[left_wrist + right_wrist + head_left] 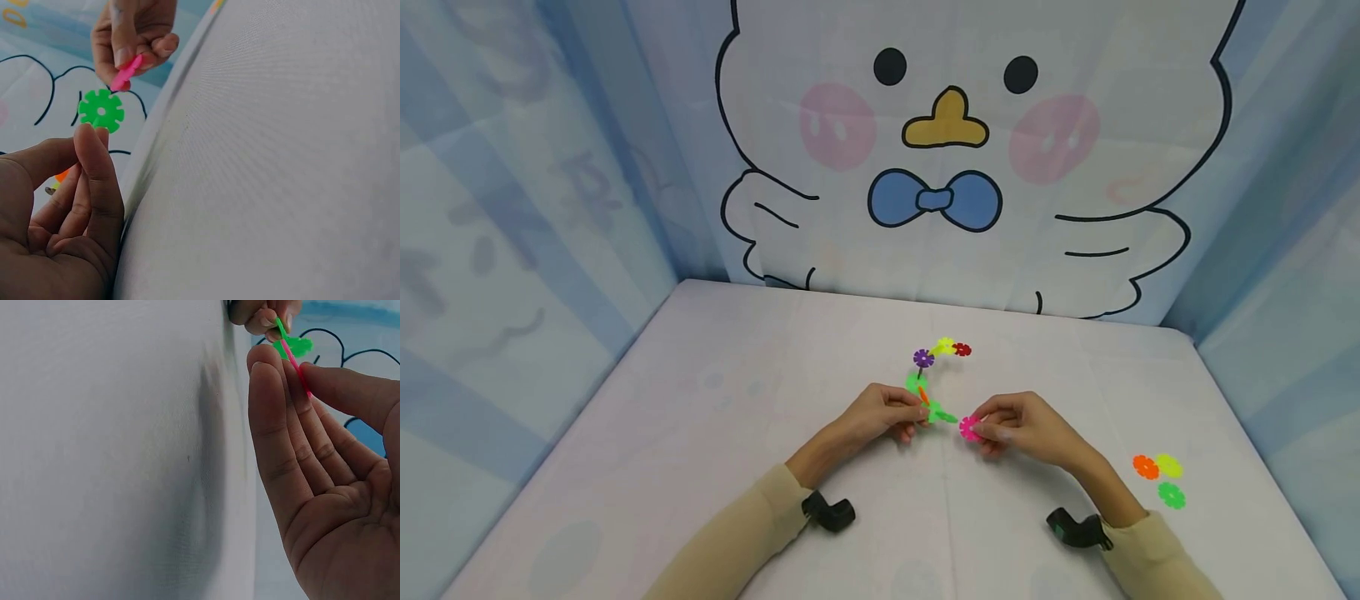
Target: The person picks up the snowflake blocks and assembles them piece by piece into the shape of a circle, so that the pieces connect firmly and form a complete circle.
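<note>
My left hand [883, 412] pinches the near end of a chain of interlocked, notched plastic discs, at a green disc [101, 111]. From there the chain curves away through an orange disc [923, 395], another green one [916, 382], a purple one [923, 358] and yellow [945, 346], ending in a red disc [962, 349]. A pink notched disc [970, 428] is pinched between the thumb and fingers of my right hand [1026, 429], just right of the chain's green end. In the right wrist view the pink disc [295, 367] overlaps the green piece [294, 346].
On the white-covered table [760, 333], to the right, lie loose orange [1146, 467], yellow [1168, 465] and green [1172, 495] discs. A curtain with a cartoon face [955, 250] hangs behind the table's far edge. Each wrist wears a black camera [831, 512].
</note>
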A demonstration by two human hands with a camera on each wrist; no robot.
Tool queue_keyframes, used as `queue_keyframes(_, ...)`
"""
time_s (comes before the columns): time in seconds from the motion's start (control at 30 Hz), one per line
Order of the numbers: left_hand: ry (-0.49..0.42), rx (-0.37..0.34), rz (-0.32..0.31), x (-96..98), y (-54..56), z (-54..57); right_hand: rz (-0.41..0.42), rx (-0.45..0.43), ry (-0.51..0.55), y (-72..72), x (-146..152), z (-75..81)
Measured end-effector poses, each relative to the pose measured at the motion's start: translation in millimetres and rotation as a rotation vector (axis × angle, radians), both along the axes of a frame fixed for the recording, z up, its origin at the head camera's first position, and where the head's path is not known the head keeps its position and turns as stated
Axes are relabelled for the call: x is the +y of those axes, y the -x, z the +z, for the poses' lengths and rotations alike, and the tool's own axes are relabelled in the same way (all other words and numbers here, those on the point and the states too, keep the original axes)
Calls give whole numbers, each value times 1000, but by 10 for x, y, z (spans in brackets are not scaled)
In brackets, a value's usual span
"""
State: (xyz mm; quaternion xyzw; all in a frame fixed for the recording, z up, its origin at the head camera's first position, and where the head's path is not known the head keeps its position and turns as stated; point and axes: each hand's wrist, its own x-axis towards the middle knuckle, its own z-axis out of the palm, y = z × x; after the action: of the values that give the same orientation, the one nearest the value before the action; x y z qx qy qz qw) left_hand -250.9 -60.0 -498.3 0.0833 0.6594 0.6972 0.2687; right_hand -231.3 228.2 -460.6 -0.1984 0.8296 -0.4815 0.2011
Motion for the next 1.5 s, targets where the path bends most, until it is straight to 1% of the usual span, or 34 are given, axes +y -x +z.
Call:
queue_keyframes(0.2,2,-6,2,14,8,-15,9,-8,15,16,-58,-18)
queue_keyframes(0.37,2,7,1,18,8,-31,18,-18,34,27,-74,-49)
queue_keyframes(0.47,-4,12,2,18,8,-35,8,-27,37,29,-90,-62)
queue_keyframes(0.8,-7,22,0,-1,6,-37,14,-10,38,13,-126,-74)
queue_keyframes(1.1,-8,29,1,8,7,-41,10,-7,81,-5,-156,-79)
queue_keyframes(1.37,-1,20,2,4,5,-34,2,2,89,-15,-174,-96)
queue_keyframes(1.5,5,30,-5,3,-1,-33,-3,-1,99,-21,-185,-108)
